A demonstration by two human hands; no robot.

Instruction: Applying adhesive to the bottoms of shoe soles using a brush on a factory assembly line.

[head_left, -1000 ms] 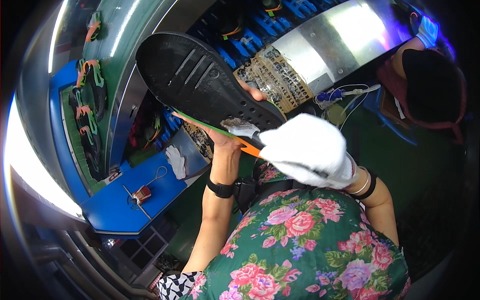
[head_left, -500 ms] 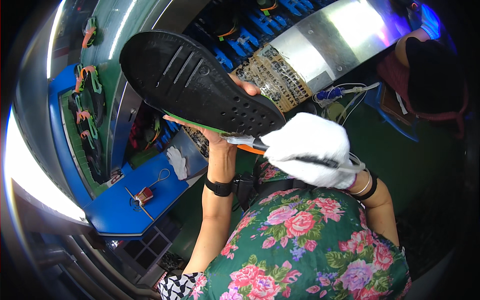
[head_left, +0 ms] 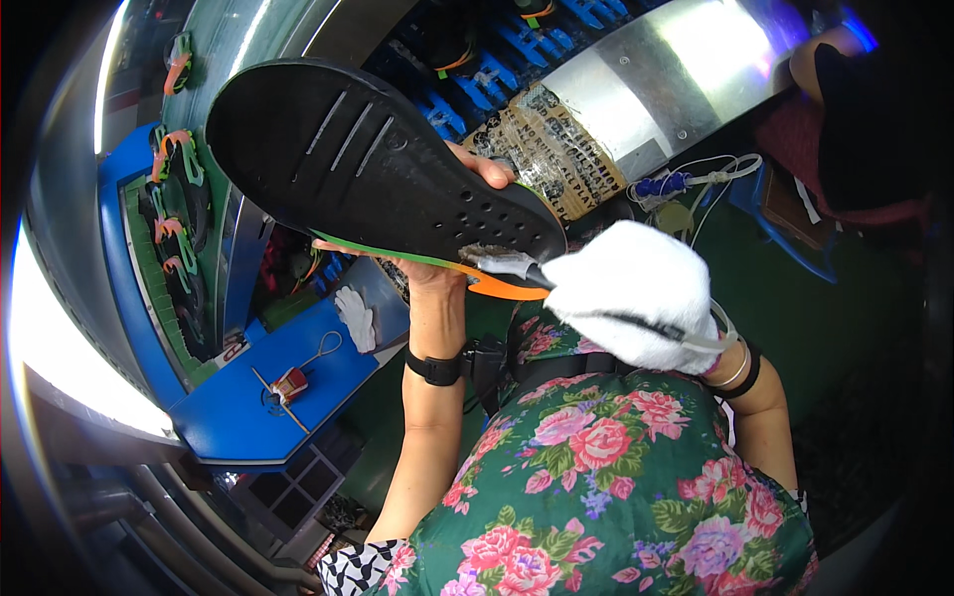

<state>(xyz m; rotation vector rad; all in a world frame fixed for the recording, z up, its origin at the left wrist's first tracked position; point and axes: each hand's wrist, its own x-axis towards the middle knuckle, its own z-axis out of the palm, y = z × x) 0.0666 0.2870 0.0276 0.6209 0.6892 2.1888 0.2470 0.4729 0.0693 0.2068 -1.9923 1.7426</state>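
Note:
A large black shoe sole (head_left: pixel 348 169) with slots and round holes is tilted up in front of me, its underside facing me. Green and orange strips run along its lower edge. Bare and wrapped round the sole from behind, my left hand (head_left: pixel 434 275) shows fingertips on the far side and its palm under the near edge. My right hand (head_left: pixel 631 298) wears a white glove and grips a brush (head_left: pixel 509 264). The brush's bristles touch the sole near the orange strip and the round holes. The glove hides most of the brush handle.
On the left, a blue table (head_left: pixel 268 397) bears a small red item with a stick and wire loop (head_left: pixel 288 385) and a white glove (head_left: pixel 356 318). Shoe parts (head_left: pixel 174 238) lie on a green belt. A metal ledge (head_left: pixel 641 89) and white cable (head_left: pixel 711 179) are at the right.
The brush tip has moved from the sole's lower edge onto its face, slightly right. The sole has shifted a little left in my left hand.

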